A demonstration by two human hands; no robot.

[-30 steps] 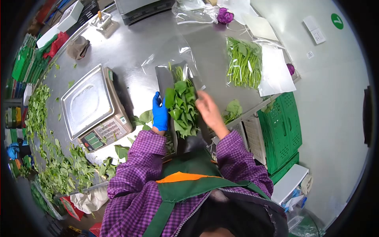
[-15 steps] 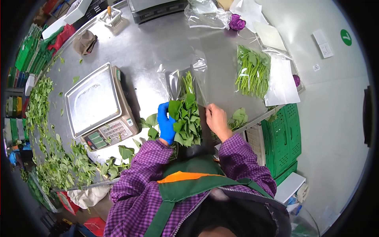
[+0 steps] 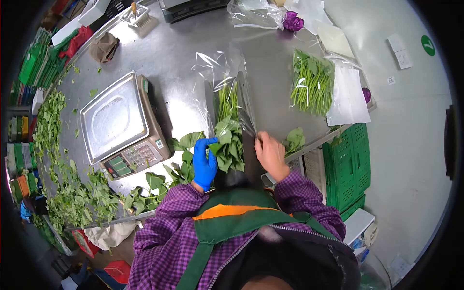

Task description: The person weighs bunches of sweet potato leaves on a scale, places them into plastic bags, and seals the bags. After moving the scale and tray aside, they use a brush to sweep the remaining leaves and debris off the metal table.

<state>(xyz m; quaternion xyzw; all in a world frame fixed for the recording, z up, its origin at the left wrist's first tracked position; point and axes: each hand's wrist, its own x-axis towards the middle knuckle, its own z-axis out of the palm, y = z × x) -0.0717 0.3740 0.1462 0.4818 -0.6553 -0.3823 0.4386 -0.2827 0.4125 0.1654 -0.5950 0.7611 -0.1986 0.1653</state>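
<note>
A bunch of leafy greens point(image 3: 228, 147) lies with its stems pointing away from me, inside a clear plastic bag point(image 3: 208, 67). Its leaves are at the bag's near end, between my hands. My left hand point(image 3: 205, 164), in a blue glove, has its fingertips at the left edge of the bag beside the leaves; it looks closed on the film. Bare, my right hand point(image 3: 271, 154) pinches the bag's right edge. Under the bag's near end runs a dark strip point(image 3: 252, 154). Loose leaves point(image 3: 186, 157) lie left of my gloved hand.
A weighing scale point(image 3: 118, 121) stands to the left, with scattered greens point(image 3: 72, 193) along the table's left edge. On the right lie a bagged bunch of greens point(image 3: 311, 82) and white paper point(image 3: 349, 94). Green crates point(image 3: 348, 164) stand beside the table's right edge.
The bunch has slid farther into the bag, and more of its stems show under the film. My left hand has moved down a little from the leaves to the bag's edge.
</note>
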